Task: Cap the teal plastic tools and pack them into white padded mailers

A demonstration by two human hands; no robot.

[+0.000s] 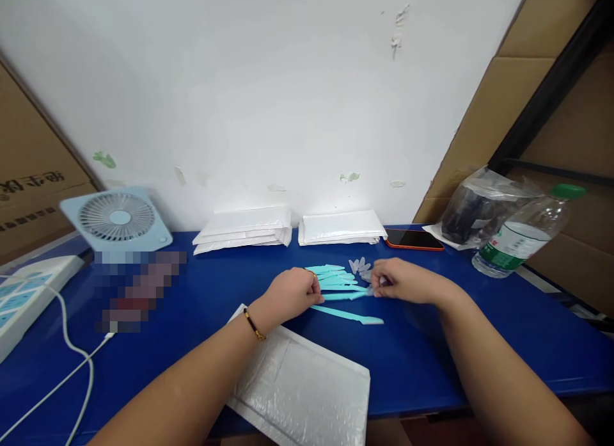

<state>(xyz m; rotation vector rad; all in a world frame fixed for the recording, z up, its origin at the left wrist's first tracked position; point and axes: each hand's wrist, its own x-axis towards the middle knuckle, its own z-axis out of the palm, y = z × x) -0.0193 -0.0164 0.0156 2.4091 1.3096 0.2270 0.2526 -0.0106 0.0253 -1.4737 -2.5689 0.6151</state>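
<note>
My left hand [295, 292] pinches the handle end of a teal eyebrow razor [345, 296] just above the table. At the razor's other end, my right hand [391, 281] pinches a small clear blade cap [370, 292], which meets the blade end; how far it covers the blade I cannot tell. Behind my left fingers lie several more teal razors [338, 278] in a loose row. One single razor [352, 315] lies nearer to me. Several loose clear caps [359, 265] lie just beyond my right fingers.
A white bubble mailer [307, 388] lies at the front edge, partly under my left forearm. Stacks of mailers [244, 231] [340, 228] stand by the wall, beside a phone [415, 239]. A bottle [520, 238] is right; a fan [119, 219], cable [64, 318] and power strip [33, 299] are left.
</note>
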